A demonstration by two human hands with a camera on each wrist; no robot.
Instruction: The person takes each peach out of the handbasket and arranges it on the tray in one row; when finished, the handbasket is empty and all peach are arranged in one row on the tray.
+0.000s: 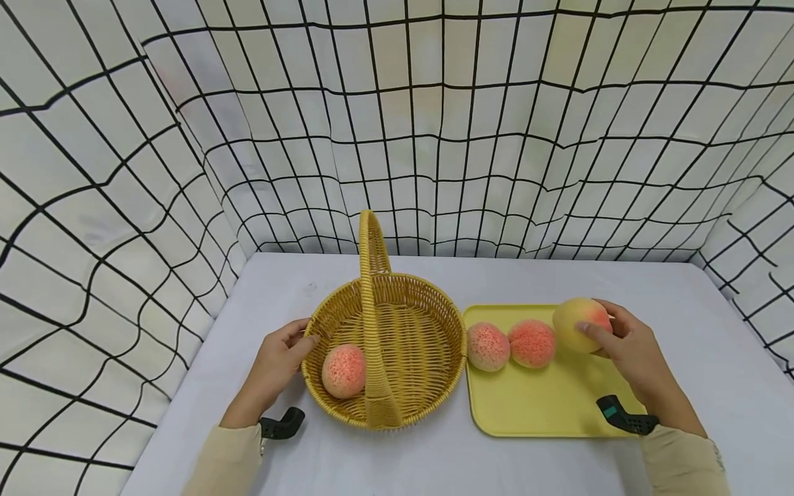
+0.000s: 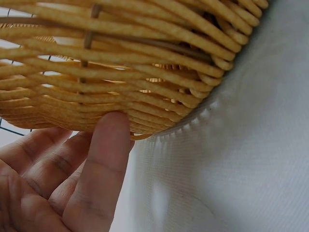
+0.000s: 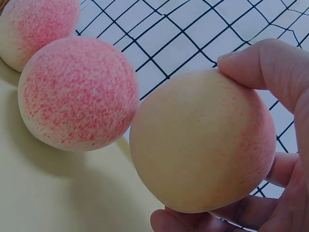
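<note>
My right hand grips a pale yellow peach with a red blush over the right part of the yellow tray. In the right wrist view, thumb and fingers lie on opposite sides of this peach. Two speckled pink peaches, one at the tray's left edge and another beside it, lie side by side. My left hand touches the left side of the wicker basket. In the left wrist view, its straight thumb rests against the woven outer wall; other fingertips are hidden. One pink peach sits inside the basket.
The basket's tall arched handle rises over its middle. A white cloth covers the table. White walls with black netting stand behind and at both sides. The tray's left edge lies close to the basket.
</note>
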